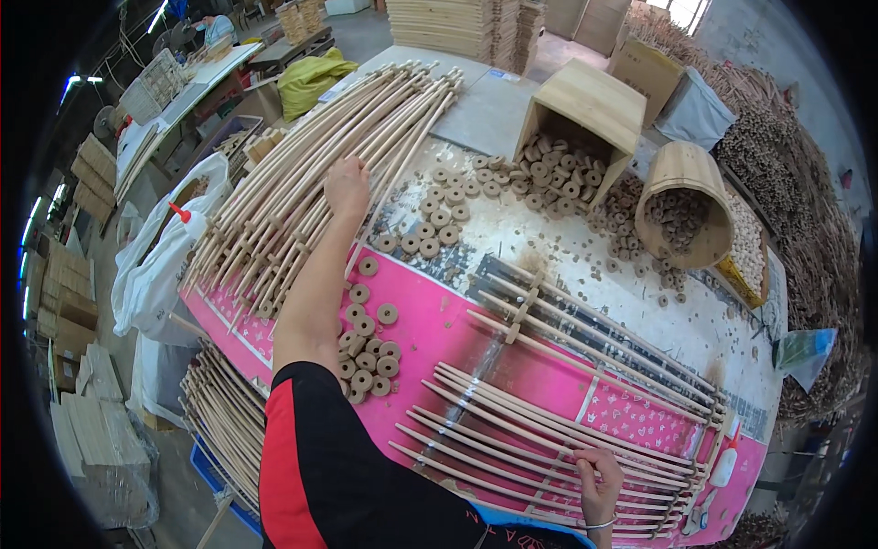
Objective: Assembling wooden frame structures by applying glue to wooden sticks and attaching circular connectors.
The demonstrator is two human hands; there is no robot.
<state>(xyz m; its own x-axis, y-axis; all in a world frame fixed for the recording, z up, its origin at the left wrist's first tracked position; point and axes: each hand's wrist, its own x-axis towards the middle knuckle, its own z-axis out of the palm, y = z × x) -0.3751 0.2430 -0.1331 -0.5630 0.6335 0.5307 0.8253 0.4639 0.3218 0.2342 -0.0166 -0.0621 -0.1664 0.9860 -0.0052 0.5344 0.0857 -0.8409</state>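
My left hand (347,188) reaches far across the table to a large pile of long, thin wooden rods (274,197). Its fingers are curled closed around a rod in the pile, though the fingertips are partly hidden. My right hand (599,485) is near the front edge, over a row of parallel wooden rods (512,430) whose right ends meet a wooden crosspiece. Thumb and forefinger are pinched together; what lies between them is too small to make out. Behind that row lie more rods (594,320), crossed by a short wooden piece (524,309).
Wooden rings (370,357) lie on the pink sheet (430,320) and farther back. Rings spill from a wooden box (585,110); a wooden bucket (686,206) holds small pieces. Glue bottles (725,462) stand at both sides. Scissors (700,512) lie at the right edge.
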